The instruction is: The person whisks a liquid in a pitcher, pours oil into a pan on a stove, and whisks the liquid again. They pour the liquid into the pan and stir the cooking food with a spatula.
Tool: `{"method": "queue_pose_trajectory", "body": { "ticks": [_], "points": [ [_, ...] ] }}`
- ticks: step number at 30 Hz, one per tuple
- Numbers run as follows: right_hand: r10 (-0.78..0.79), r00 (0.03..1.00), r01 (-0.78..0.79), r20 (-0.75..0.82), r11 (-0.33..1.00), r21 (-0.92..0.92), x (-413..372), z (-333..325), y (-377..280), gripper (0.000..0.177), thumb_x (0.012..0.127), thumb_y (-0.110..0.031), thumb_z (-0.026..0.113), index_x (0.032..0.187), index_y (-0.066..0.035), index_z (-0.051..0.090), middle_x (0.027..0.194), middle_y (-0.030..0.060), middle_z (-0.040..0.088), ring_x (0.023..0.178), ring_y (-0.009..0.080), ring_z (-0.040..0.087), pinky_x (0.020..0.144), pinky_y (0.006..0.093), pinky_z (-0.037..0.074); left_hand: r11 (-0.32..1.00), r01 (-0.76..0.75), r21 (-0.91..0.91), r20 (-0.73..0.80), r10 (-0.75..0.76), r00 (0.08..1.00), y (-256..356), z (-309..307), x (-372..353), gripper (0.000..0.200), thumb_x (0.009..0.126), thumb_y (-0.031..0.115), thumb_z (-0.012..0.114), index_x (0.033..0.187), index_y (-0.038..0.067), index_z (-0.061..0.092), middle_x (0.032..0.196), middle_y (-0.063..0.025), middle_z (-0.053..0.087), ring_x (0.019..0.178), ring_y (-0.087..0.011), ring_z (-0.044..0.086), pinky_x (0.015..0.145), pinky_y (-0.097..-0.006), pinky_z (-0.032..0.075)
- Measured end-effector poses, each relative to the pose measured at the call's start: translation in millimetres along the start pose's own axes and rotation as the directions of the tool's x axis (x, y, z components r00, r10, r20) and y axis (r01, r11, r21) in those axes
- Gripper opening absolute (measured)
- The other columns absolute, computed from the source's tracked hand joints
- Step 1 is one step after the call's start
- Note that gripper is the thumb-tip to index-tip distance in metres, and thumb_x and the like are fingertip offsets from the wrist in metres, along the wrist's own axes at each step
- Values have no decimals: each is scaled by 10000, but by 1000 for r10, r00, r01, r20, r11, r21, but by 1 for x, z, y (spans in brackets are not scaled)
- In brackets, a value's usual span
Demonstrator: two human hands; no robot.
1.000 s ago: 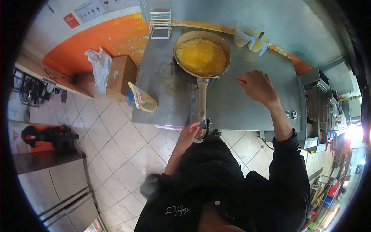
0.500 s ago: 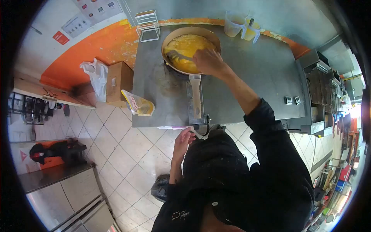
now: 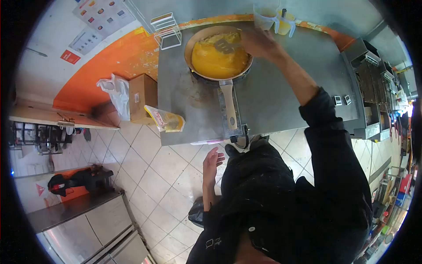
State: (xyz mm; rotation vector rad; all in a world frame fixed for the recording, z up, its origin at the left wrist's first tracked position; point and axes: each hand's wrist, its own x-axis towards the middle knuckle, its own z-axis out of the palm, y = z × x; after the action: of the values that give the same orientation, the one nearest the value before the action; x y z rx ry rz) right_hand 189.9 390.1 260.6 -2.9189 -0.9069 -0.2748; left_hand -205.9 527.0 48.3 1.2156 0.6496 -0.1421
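My right hand [image 3: 260, 43] is closed around a grey slotted spatula [image 3: 225, 46], whose blade is over the far part of a frying pan [image 3: 188, 50]. In the pan lies a yellow egg-like mixture [image 3: 217, 64], with a rougher, lumpier band along its far edge. The pan's beige handle [image 3: 228, 105] points toward me, and neither hand touches it. Below the counter's front edge, my left hand [image 3: 212, 161] hangs with its fingers apart and nothing in it.
On the metal counter [image 3: 290, 92], a yellow-white pouch [image 3: 165, 119] stands at the front left corner. A wire rack [image 3: 167, 33] is at the back left, two plastic jugs [image 3: 285, 24] at the back. Two small timers [image 3: 342, 100] lie at right. A cardboard box [image 3: 143, 99] stands left.
My right hand has moved right and away from me, carrying the spatula from the pan's left side to its far part. The mixture's near part looks smoother now. My left hand's fingers look more spread.
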Motion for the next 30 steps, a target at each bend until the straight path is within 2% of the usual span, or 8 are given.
{"method": "queue_pose_trajectory", "body": {
  "ticks": [4,11,14,19,23,25,28,30],
  "points": [
    [-1,1000,1,-9,1000,-24,-29,-41,17,133,806,-83,557,836,-39,678,825,180,680,847,359,665,724,491,525,999,5,32,33,-6,999,12,5,6,386,982,278,491,1306,71,521,1041,-91,650,920,-173,627,810,-303,482],
    [54,991,-61,-121,997,-52,-9,0,40,138,801,-68,547,789,-45,682,815,187,677,843,359,666,718,490,523,997,-67,41,149,60,987,36,28,22,376,986,245,495,1313,59,502,1003,-68,635,915,-148,611,800,-274,457],
    [69,997,-69,14,997,-29,5,14,23,135,797,-68,548,818,-35,678,816,188,675,839,360,665,721,479,525,995,-88,43,172,79,982,41,37,20,368,988,226,490,1313,54,499,999,-69,633,911,-147,609,800,-270,454],
    [-213,969,200,125,973,112,14,54,2,146,782,-59,557,866,-19,669,820,189,672,796,365,664,727,475,531,998,-55,42,164,47,985,31,36,13,364,991,218,482,1314,52,498,997,-72,634,902,-146,609,797,-271,461],
    [-214,964,192,161,972,138,-12,46,-24,140,782,-50,555,854,-1,665,813,187,671,768,360,667,716,473,536,999,-9,47,109,3,994,15,27,7,367,989,225,484,1318,62,499,993,-78,638,902,-145,607,808,-278,472],
    [-244,944,231,223,969,85,-29,33,-34,146,733,-29,603,851,11,680,913,176,693,799,333,687,705,440,557,999,-14,49,111,8,994,10,23,4,384,987,263,483,1318,68,505,1014,-92,638,917,-164,615,818,-291,478],
    [-245,925,223,290,969,107,-56,23,-31,182,745,-33,591,903,6,672,871,174,688,772,336,685,676,445,558,999,-2,49,114,-4,993,4,19,0,407,984,304,480,1317,72,509,1038,-107,639,933,-187,625,831,-307,485],
    [-248,945,220,213,964,146,-79,9,-26,209,755,-32,579,942,10,662,848,183,679,769,337,684,671,453,556,999,18,47,115,-24,993,0,15,-2,410,984,308,479,1316,69,509,1039,-109,641,933,-193,627,835,-310,487]
  ]
}}
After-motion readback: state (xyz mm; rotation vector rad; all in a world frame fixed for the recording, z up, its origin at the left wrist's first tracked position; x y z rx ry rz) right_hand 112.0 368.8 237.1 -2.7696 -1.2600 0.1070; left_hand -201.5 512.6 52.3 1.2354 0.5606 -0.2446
